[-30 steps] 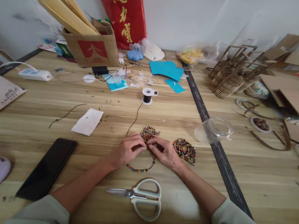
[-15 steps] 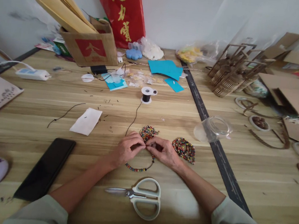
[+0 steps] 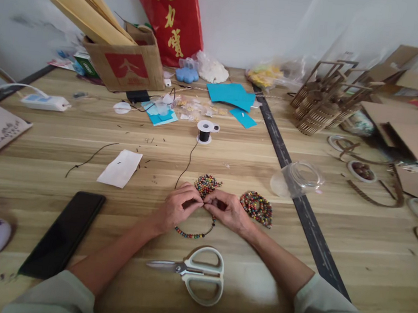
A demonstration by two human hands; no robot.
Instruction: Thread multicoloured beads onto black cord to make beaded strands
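My left hand (image 3: pixel 181 207) and my right hand (image 3: pixel 228 211) meet at the fingertips, each in a pinch on a dark cord. The pinched stretch is mostly hidden by the fingers. Below them hangs a loop of the same strand, a beaded cord (image 3: pixel 190 234) with multicoloured beads and small dark knots. Just behind my fingers lies a heap of loose-looking coloured beads (image 3: pixel 208 184). A coiled string of beads (image 3: pixel 256 209) rests to the right of my right hand. From a spool of black cord (image 3: pixel 204 136), a line runs down to my left hand.
Scissors (image 3: pixel 200 275) with white handles lie near me, blades pointing left. A black phone (image 3: pixel 62 234), a white paper (image 3: pixel 120 168) and a cord piece (image 3: pixel 92 159) are on the left. On the right lies a clear jar (image 3: pixel 296 179); small bamboo baskets (image 3: pixel 316 110) stand behind it.
Both hands keep their pinch in the same place. The whole view has shifted very slightly; nothing else has visibly moved.
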